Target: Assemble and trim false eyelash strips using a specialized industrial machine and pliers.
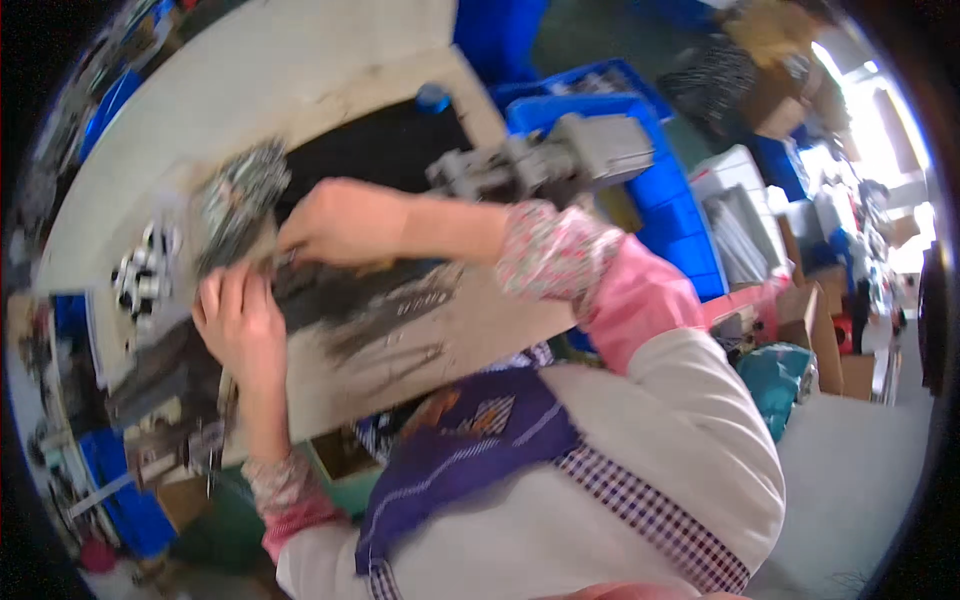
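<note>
My right hand [345, 222] reaches across the workbench [510, 300] from the right, its fingers bent into a pinch. Close beside it, my left hand [240, 315] has its fingers curled and held together, the tips near those of the right. Whatever lies between the fingertips is small, blurred and mostly hidden. Just beyond the hands rests a heap of small silvery metal parts [245, 190]. Black and white pieces [145, 275] lie to the left of my left hand.
A grey motor-like machine [600, 150] stands at the right end of the bench, before a blue crate [685, 235]. A metal vice-like fixture [185, 440] sits at the near left edge. A dark mat [370, 150] covers the far part, with a small blue round thing [432, 97].
</note>
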Motion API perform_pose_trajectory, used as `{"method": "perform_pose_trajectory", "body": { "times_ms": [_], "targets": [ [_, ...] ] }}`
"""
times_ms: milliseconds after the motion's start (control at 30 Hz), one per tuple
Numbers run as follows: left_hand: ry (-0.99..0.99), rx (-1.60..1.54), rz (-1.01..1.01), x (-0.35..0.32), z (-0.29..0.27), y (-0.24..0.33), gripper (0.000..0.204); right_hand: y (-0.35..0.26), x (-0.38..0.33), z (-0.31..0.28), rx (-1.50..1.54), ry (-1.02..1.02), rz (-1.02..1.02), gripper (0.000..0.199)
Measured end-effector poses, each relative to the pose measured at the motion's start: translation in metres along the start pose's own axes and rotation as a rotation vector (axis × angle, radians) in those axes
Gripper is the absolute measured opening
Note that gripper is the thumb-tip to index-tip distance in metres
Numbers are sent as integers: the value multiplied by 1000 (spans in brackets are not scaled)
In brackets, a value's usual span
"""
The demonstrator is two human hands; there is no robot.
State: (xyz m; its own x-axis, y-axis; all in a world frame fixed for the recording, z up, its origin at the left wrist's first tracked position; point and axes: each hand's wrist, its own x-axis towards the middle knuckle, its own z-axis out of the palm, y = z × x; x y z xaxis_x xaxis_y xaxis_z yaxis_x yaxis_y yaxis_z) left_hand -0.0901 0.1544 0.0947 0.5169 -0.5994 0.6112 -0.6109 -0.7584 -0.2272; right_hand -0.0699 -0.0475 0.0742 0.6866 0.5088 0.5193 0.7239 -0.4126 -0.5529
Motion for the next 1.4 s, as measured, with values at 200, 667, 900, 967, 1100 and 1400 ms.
{"method": "perform_pose_trajectory", "body": {
  "times_ms": [200,667,900,967,1100,1400],
  "targets": [
    [71,-1287,-1064,-71,7,76,22,13,11,13,-14,22,-2,24],
    [-313,-1931,-1156,-50,-23,31,45,12,20,30,-56,-150,168,25],
    [-347,-1377,-1118,-103,16,36,27,-26,-4,29,-421,91,-27,21],
    [-192,-1346,-1435,-155,18,3,34,-47,-39,33,-383,52,62,18],
    [309,-1247,-1827,-198,-2,-46,37,-5,-81,41,-679,-80,447,25],
    [601,-1564,-1672,-201,23,-48,26,10,-105,44,-453,-130,540,15]
  ]
}}
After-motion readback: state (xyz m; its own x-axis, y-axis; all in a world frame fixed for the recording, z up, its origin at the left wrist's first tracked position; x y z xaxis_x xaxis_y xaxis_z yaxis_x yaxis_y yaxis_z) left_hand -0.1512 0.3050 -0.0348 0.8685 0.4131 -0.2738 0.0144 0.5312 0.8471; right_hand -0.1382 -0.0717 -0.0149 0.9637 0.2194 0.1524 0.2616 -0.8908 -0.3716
